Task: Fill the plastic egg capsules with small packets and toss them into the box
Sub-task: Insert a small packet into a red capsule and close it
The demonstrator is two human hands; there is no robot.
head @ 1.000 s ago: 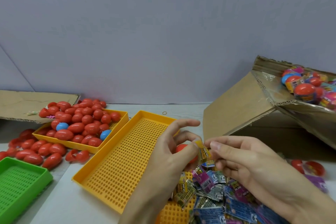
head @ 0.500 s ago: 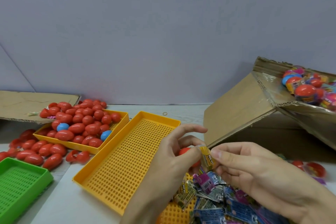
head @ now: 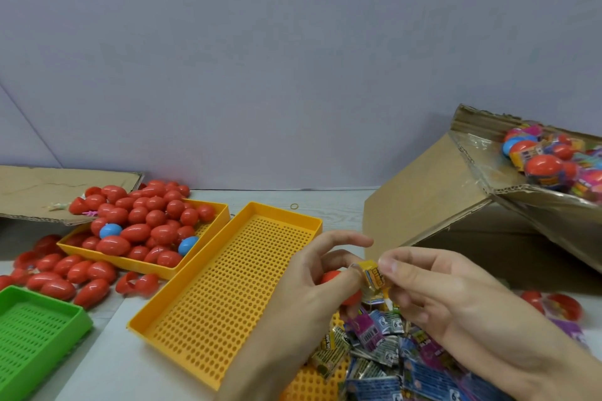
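The left hand (head: pixel 312 283) curls round a red capsule (head: pixel 330 277), fingers clamped on it, while the right hand (head: pixel 433 296) pinches a yellow packet (head: pixel 373 275) at the capsule's 3 o'clock, touching the left thumb. More packets (head: pixel 384 355) are heaped at 6 o'clock below the hands. The box (head: pixel 462 205) stands at 2 o'clock, filled capsules inside. On the worktop (head: pixel 335 202), a bare yellow tray (head: pixel 228 286) lies at 9 o'clock, beside a tray of eggs (head: pixel 143 228).

Both the left hand (head: pixel 312 283) and the right hand (head: pixel 433 296) are bare, without gloves, rings or watch. The forearms, entering from 6 o'clock and 4 o'clock, show no sleeves.
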